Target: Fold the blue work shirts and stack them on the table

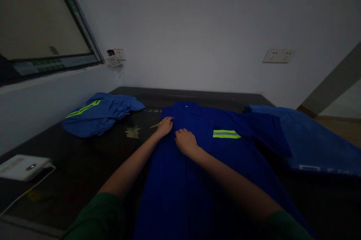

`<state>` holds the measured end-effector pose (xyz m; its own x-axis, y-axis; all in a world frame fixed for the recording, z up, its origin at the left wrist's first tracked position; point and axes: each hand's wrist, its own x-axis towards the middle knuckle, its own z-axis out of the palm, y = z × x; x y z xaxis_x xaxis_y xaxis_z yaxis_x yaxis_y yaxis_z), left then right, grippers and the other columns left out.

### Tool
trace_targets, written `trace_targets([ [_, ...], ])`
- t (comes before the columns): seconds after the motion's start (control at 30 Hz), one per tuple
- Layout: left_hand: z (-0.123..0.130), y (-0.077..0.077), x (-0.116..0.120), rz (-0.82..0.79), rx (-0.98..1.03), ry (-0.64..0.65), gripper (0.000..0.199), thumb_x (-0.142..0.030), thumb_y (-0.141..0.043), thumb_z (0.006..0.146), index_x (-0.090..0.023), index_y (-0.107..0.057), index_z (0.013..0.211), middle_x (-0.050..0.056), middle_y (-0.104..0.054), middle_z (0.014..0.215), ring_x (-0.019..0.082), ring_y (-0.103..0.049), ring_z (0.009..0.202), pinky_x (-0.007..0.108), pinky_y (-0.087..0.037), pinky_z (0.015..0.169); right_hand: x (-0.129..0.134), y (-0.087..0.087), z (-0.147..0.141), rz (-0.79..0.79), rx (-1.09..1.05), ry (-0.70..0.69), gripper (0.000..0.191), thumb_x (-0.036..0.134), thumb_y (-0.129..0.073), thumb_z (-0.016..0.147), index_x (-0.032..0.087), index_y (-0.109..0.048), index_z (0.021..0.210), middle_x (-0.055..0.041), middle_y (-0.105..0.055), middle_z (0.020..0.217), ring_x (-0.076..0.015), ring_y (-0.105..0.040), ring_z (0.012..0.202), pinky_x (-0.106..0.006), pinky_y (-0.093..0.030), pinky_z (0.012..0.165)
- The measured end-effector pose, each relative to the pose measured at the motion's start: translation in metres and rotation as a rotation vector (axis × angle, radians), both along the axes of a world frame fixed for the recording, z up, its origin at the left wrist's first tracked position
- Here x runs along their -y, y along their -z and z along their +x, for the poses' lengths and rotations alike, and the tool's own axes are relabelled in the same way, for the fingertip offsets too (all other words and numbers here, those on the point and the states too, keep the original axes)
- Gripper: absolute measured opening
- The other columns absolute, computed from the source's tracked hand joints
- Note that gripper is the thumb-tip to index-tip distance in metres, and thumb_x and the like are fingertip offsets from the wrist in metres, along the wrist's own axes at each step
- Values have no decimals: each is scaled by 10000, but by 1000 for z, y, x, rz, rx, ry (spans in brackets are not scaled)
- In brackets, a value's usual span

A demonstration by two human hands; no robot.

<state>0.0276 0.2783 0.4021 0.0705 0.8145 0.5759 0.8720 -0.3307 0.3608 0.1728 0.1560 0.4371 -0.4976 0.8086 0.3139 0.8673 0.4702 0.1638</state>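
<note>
One blue jacket (197, 183) spread at 12 o'clock | right hand (186, 141) on its front, fingers curled, grip unclear | left hand (166, 126), 11 o'clock, curled at its edge, grip unclear | 2 o'clock sleeve (270, 131) seems to overlap paler garment (318, 138); hard tug may shift both

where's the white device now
The white device lies on the dark table at the head view's left edge, nearer than the crumpled blue garment.

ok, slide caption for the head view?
Left hand and right hand at a blue garment laid out on a dark table.
</note>
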Motion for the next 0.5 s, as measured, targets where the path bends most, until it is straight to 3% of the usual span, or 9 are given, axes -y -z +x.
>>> trace_targets([
  [0.1,4,12,9,-46,-34,-41,406,-185,-381,929,-143,-564,1289,130,-558,1355,225,-484,1293,386,-356,1103,-14,5,-8,28,-3,35,322,205,-416,942,116,-591,1198,-182,-616,1185,-288,-523,1130,-440,-428,909],
  [0.23,12,19,22,-39,-84,-84,443,-324,-341,973,-225,-474,1384,90,-422,1485,267,-322,1404,486,-243,1147,-24,13,-7,31,13,18,356,283,-441,946,140,-582,1240,-158,-597,1231,-281,-481,1165,-437,-390,950],
  [0.5,15,18,26,-50,-129,-108,484,-337,-309,974,-195,-450,1414,118,-397,1498,290,-323,1401,480,-235,1149,-15,11,8,6,14,41,362,409,-483,940,157,-686,1101,-149,-572,1243,-288,-448,1191,-426,-397,947],
])
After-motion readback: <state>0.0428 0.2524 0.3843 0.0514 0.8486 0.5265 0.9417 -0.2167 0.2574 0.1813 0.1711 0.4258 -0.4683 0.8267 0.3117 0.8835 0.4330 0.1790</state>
